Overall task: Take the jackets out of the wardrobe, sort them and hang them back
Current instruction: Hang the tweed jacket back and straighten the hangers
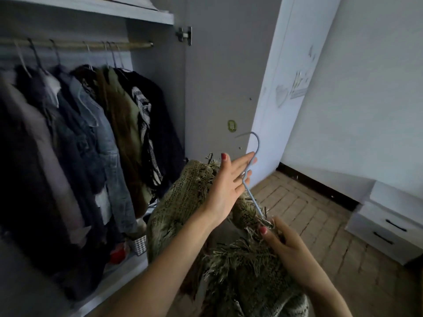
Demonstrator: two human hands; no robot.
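A greenish-beige knitted jacket with fringe (pixel 183 197) hangs from a light blue hanger (pixel 254 147) in front of the open wardrobe. My left hand (pixel 226 184) is spread with straight fingers, and the hanger's neck passes by its fingertips. My right hand (pixel 283 243) pinches the jacket's fringed collar at the base of the hanger. Several jackets (pixel 98 124) hang on the wardrobe rail (pixel 75 45) at the left: dark ones, denim, olive and brown, black and white.
The wardrobe door (pixel 219 88) stands open behind the hanger. A white chest of drawers (pixel 389 220) sits at the right on the tiled floor (pixel 297 202). A small basket (pixel 139 244) and a red item (pixel 117 253) lie on the wardrobe bottom.
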